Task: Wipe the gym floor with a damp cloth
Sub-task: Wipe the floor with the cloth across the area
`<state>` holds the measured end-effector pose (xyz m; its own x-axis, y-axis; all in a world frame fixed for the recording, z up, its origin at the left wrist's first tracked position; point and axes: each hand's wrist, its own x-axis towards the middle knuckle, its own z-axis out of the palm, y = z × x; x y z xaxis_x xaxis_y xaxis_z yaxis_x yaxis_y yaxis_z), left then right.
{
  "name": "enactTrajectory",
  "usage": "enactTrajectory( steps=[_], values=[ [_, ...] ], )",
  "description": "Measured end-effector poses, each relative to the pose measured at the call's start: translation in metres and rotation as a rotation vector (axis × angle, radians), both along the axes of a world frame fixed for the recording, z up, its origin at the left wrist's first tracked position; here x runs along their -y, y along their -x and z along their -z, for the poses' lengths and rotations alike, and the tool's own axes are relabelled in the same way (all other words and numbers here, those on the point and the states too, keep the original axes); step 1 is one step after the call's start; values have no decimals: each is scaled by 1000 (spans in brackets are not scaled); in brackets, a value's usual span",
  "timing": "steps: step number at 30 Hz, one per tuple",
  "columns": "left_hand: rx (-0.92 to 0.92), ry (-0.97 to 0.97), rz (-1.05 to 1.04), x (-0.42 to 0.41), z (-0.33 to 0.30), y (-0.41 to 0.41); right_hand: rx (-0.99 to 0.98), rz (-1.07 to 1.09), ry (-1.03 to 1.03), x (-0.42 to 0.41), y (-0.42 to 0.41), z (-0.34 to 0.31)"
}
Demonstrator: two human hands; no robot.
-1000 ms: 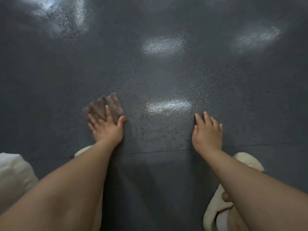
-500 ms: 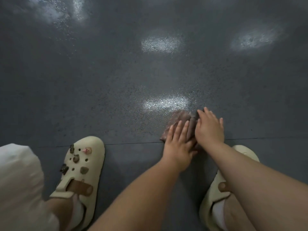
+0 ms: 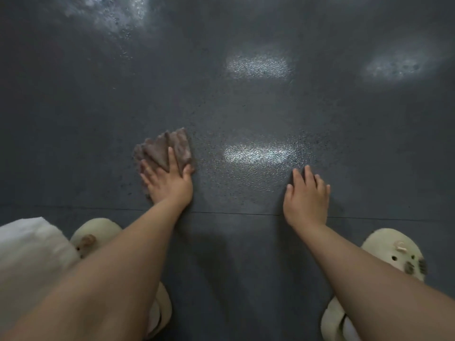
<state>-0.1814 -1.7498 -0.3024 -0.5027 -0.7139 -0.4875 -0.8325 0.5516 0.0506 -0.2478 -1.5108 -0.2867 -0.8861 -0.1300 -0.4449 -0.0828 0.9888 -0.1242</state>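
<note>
A crumpled brown cloth [image 3: 162, 150] lies on the dark speckled gym floor [image 3: 246, 107], left of centre. My left hand [image 3: 167, 180] presses flat on the cloth's near edge with straight, spread fingers. My right hand [image 3: 306, 195] rests flat on the bare floor to the right, fingers straight, well apart from the cloth. Between the two hands the floor shines wet under a light reflection [image 3: 258, 153].
My feet in cream clogs stand behind the hands, the left clog [image 3: 98, 232] partly hidden by my forearm and the right clog [image 3: 391, 252] at the lower right. A white garment [image 3: 27, 254] fills the lower left. A thin floor seam [image 3: 234, 213] runs across.
My left hand has slid the cloth from beside my right hand back out to the left. The right hand has stayed planted on the floor.
</note>
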Motion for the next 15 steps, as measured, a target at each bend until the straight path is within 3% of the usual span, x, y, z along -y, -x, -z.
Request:
enactTrajectory(
  steps=[3,8,15],
  values=[
    [-12,-28,43,-34,0,10,17,25,-6,3,-2,-1],
    [48,-127,470,-106,-9,4,121,0,-47,3,-1,-5],
    [35,-165,740,-125,-11,-6,170,-29,-57,2,-3,-9]
  ],
)
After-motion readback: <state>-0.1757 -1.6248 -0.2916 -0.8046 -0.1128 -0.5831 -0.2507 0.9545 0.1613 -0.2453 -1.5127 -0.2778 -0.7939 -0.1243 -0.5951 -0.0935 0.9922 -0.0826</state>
